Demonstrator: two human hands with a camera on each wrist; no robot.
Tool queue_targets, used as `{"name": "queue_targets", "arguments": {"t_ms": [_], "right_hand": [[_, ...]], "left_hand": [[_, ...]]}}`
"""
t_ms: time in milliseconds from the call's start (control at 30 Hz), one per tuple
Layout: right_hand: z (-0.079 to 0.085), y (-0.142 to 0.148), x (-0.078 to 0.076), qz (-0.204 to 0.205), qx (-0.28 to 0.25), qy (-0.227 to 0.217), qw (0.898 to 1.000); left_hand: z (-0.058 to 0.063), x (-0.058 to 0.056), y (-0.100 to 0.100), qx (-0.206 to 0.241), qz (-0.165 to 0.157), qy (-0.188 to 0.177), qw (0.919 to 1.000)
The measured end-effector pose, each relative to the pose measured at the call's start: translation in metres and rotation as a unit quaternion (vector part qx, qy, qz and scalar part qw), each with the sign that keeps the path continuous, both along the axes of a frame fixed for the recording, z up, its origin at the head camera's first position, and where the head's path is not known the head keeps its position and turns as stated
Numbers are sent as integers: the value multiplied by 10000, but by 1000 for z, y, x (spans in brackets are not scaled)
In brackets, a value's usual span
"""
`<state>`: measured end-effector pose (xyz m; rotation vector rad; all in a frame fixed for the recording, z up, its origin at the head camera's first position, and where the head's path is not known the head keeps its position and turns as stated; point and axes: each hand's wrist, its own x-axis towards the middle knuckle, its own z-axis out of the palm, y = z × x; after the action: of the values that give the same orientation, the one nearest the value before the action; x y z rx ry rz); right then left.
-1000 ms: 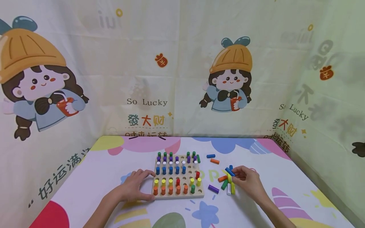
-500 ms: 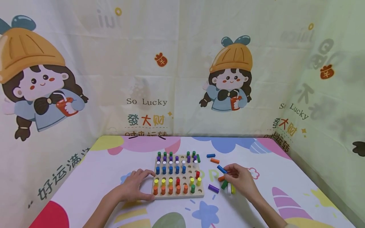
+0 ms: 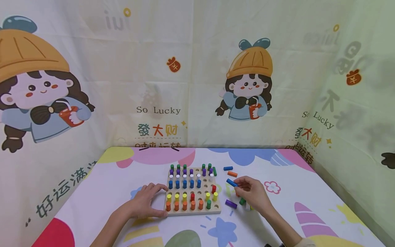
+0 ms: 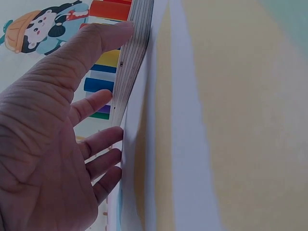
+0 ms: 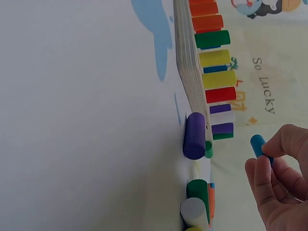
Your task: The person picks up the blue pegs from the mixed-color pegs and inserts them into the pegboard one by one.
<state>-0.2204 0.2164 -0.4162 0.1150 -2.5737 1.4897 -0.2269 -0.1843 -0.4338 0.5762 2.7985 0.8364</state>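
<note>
A wooden pegboard (image 3: 194, 212) stands on the table with rows of coloured pegs upright in its holes; several holes show bare. My left hand (image 3: 146, 201) rests at its left side, thumb and index finger touching the edge, the other fingers loosely extended. In the left wrist view the thumb (image 4: 108, 38) lies against the board's layered side. My right hand (image 3: 253, 193) pinches a blue peg (image 3: 232, 183) between thumb and fingers, right of the board and above the table. The right wrist view shows this blue peg (image 5: 258, 145) tilted, one end sticking out.
Loose pegs lie right of the board: a purple peg (image 3: 231, 204), an orange peg (image 3: 232, 174), another blue peg (image 3: 228, 168) and a green peg (image 3: 214, 171) by the board's edge. More, including a white peg (image 5: 193, 211), lie partly hidden under my right hand.
My right hand has lifted the blue peg off the loose pile and carried it left toward the board. The left hand stays in place at the board's edge.
</note>
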Motion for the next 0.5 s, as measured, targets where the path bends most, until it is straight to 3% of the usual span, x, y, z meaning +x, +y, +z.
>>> {"name": "queue_targets", "arguments": {"t_ms": [500], "right_hand": [[-2,-17,-8,140,102,128,9998]], "left_hand": [[0,1,0,13,10,-18,10000]]}}
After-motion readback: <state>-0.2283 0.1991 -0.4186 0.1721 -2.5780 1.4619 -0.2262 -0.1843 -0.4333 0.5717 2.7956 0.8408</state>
